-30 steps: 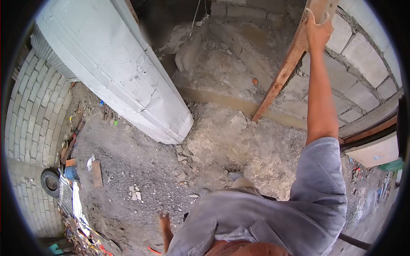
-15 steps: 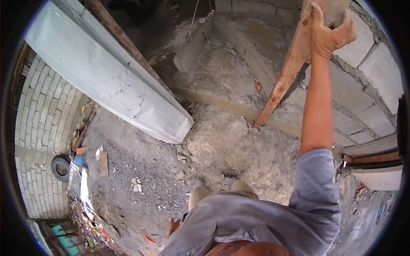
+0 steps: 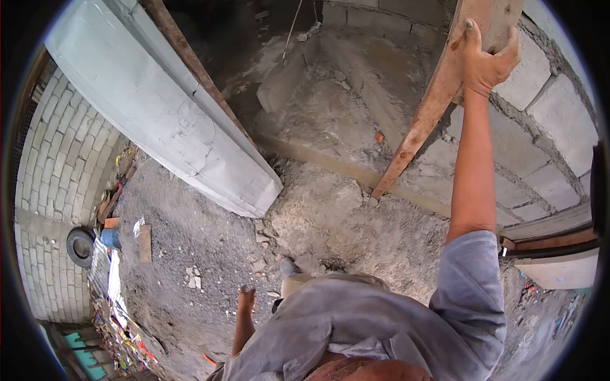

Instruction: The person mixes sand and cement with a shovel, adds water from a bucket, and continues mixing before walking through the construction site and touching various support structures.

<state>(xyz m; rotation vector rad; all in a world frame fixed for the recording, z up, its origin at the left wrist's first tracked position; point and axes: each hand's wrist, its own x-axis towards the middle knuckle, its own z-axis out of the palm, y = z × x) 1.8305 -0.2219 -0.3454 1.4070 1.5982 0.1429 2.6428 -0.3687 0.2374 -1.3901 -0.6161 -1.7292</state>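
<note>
My right hand (image 3: 489, 62) is raised at the upper right, closed round the edges of an upright wooden post (image 3: 424, 120), with the thumb on its near face. The post's lower end rests on the ground by a low ledge. Down at my left side hangs my left hand (image 3: 246, 298), small in view, over the gravel; its fingers look slightly curled and apart, with nothing seen in them. A white metal sheet panel (image 3: 184, 133) leans at the upper left beside a thin wooden strip (image 3: 197, 73).
A concrete block wall (image 3: 521, 133) stands on the right, a brick wall (image 3: 57, 190) on the left. A tyre (image 3: 81, 247), a blue container (image 3: 110, 239), a short board (image 3: 145, 243) and scattered rubbish lie at the left. A concrete ledge (image 3: 318, 157) crosses the ground ahead.
My left hand has swung forward and up, away from my side. My right hand stays on the post and has shifted slightly. The view has moved a little and one foot is now hidden.
</note>
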